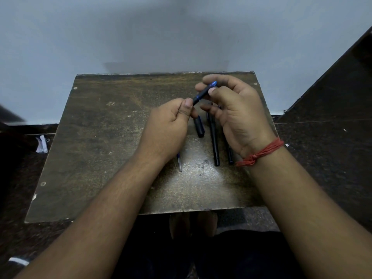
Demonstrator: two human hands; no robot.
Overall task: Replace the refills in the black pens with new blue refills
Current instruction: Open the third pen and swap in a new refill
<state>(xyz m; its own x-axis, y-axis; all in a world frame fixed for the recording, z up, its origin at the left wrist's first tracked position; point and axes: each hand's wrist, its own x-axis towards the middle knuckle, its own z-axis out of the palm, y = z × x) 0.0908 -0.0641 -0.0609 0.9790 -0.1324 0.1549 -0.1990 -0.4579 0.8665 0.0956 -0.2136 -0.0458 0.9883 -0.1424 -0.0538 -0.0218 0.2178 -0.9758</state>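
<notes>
Over a worn, scuffed brown wooden board (96, 137), a person holds a slim black pen with blue trim (203, 93) in the air between both hands. The left hand (169, 125) pinches its lower end with curled fingers; the right hand (235, 109), a red thread bracelet (261, 153) at its wrist, grips the upper end. Below lie a black pen cap (199, 126), a long black pen (214, 141), another black pen (230, 156) partly hidden and a thin clear refill (179, 163).
</notes>
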